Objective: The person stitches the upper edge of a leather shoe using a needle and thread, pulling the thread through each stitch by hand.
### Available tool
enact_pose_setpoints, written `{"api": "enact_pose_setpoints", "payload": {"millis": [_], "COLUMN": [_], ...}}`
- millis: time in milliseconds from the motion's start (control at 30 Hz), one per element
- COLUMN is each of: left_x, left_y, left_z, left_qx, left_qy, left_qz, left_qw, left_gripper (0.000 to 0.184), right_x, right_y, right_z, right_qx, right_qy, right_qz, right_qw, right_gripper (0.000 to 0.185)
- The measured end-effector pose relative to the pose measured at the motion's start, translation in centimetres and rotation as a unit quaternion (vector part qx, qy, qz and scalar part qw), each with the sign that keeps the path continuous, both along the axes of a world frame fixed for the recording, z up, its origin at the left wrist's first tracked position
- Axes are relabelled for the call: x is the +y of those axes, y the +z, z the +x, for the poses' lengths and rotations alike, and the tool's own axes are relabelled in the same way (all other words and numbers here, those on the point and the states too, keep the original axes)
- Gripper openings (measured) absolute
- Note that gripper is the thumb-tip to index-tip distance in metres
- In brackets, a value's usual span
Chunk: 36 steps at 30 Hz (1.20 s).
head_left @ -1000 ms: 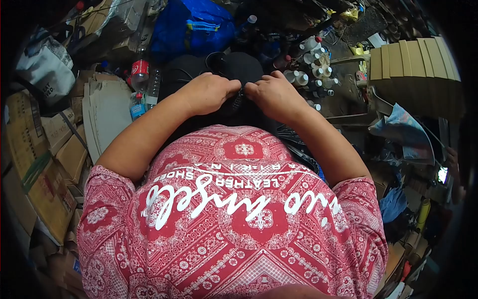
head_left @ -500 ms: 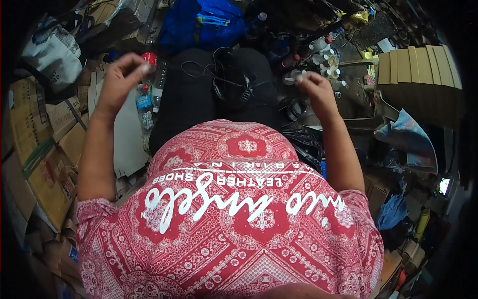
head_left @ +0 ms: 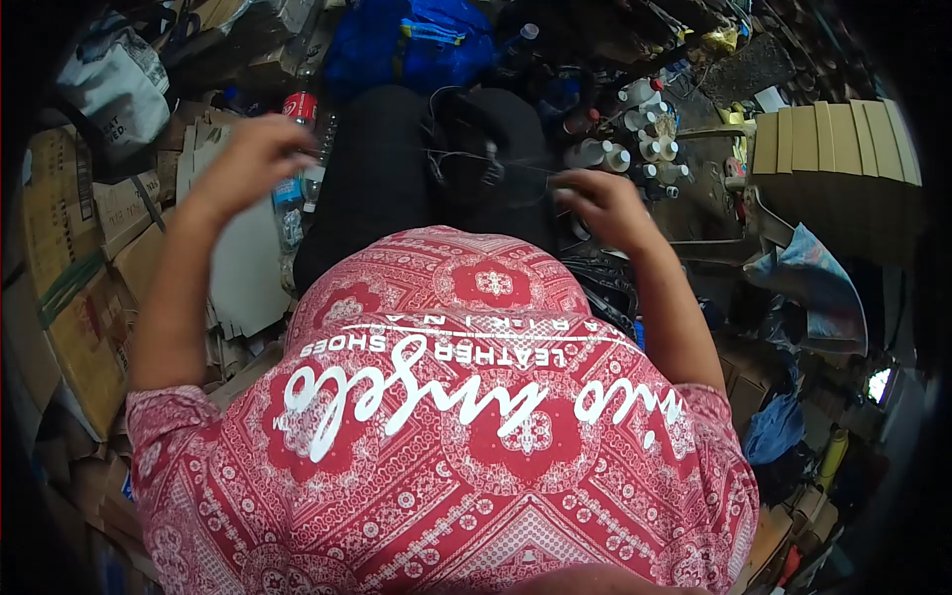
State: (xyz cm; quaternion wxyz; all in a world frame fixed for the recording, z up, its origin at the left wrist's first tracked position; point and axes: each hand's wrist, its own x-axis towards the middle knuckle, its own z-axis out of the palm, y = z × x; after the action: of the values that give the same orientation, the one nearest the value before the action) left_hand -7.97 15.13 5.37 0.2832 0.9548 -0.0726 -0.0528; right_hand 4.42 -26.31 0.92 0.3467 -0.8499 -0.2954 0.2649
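Observation:
A black strappy piece [head_left: 474, 164], perhaps part of a shoe, lies between my knees on my black trousers [head_left: 372, 188]. Thin cord loops over it, and a faint strand runs toward my right hand [head_left: 605, 203]. The fingers of that hand are bent together beside my right thigh; whatever they pinch is too fine to make out. To the left, my left hand [head_left: 258, 164] is raised near a red-labelled bottle [head_left: 299, 107], blurred, its fingers drawn together. Anything between them is hidden.
Several white-capped bottles [head_left: 650, 124] stand on the floor at right, near stacked cardboard pieces [head_left: 833, 139]. A blue bag [head_left: 407, 45] lies ahead. Flattened boxes [head_left: 64, 278] and a pale cloth bag [head_left: 117, 94] crowd the left side.
My right hand has come inward and lower, toward the thigh. My left hand has turned and shifted slightly, fingers now pointing inward. The cord over the black piece lies differently.

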Motion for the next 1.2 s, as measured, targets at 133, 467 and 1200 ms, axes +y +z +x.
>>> {"api": "enact_pose_setpoints", "payload": {"millis": [133,467,1200], "left_x": [16.4,1.2,-12.3], "left_y": [1.5,-1.9,-5.0], "left_z": [-4.9,2.3,11.0], "left_qx": [-0.019,-0.035,0.169], "left_qy": [0.277,0.085,-0.157], "left_qz": [0.218,0.058,-0.206], "left_qw": [0.936,0.994,0.951], "left_gripper": [0.016,0.038,0.019], "right_x": [-15.6,-11.9,6.4], "right_y": [-2.9,-3.9,-2.0], "right_z": [2.1,1.7,1.5], "right_qx": [-0.102,0.064,0.032], "right_qy": [-0.206,-0.032,0.007], "right_qz": [-0.152,-0.272,0.150], "right_qw": [0.961,0.960,0.988], "right_gripper": [0.022,0.042,0.016]}}
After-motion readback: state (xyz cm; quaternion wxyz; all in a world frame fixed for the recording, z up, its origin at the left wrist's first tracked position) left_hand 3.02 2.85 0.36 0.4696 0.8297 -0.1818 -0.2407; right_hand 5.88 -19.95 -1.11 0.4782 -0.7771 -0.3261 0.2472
